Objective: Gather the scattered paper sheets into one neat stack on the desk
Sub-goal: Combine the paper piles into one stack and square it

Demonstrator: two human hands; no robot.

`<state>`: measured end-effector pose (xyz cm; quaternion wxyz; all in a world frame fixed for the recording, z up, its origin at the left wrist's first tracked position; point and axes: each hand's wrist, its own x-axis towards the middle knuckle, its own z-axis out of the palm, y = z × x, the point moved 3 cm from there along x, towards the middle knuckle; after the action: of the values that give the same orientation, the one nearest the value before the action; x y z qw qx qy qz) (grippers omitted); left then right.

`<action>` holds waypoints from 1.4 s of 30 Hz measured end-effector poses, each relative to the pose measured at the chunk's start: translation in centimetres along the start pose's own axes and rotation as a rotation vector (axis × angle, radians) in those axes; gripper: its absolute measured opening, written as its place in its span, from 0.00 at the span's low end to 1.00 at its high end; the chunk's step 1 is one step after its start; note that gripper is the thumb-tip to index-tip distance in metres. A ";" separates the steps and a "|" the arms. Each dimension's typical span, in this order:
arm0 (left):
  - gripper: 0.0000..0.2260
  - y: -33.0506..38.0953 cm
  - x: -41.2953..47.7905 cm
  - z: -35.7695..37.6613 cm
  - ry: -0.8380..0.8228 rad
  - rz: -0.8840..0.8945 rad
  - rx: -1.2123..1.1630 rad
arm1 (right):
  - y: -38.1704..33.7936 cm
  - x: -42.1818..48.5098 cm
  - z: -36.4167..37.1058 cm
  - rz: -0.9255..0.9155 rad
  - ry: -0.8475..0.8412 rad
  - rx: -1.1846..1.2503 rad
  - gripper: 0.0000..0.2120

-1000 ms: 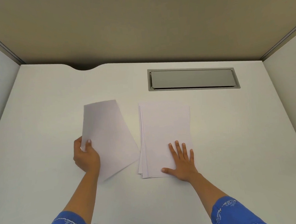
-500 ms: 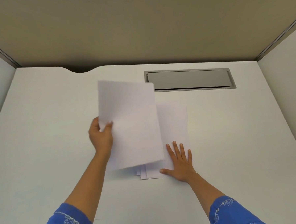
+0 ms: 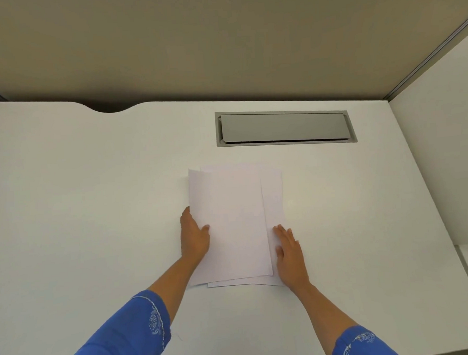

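A white paper sheet (image 3: 235,223) lies on top of a pile of white sheets (image 3: 273,197) in the middle of the white desk (image 3: 93,211). The top sheet sits a little left of the pile, so edges of the lower sheets show at the right, the far side and the near side. My left hand (image 3: 194,237) grips the top sheet's left edge, thumb on top. My right hand (image 3: 289,253) rests flat, fingers together, on the pile's right near corner.
A grey cable-tray lid (image 3: 284,127) is set into the desk beyond the pile. A curved notch (image 3: 110,107) cuts the desk's far edge. Partition walls stand at the back (image 3: 220,42) and the right (image 3: 442,139).
My left hand carried the single sheet from the left of the pile, lifted it over, and laid it down on top. My right hand slid to the pile's right edge.
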<state>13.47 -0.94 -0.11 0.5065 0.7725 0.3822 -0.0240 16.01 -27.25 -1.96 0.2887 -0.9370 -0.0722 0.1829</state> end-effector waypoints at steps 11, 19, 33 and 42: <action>0.50 -2.1 -2.1 2.7 -0.124 0.104 0.523 | -1.2 0.1 0.6 0.216 0.001 0.205 0.33; 0.50 -1.7 -2.5 3.8 -0.238 0.171 0.456 | -2.8 -0.4 1.9 0.202 -0.149 0.190 0.43; 0.55 -0.1 -4.4 5.2 -0.172 -0.213 0.171 | -4.4 0.5 1.9 0.323 -0.070 0.420 0.47; 0.54 0.3 -2.7 3.7 -0.168 -0.043 0.223 | -4.2 2.3 -0.3 0.307 -0.038 0.525 0.43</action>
<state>13.06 -5.49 -0.50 0.4469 0.8110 0.3499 -0.1416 18.11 -23.43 -0.06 0.4886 -0.8267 0.1148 0.2544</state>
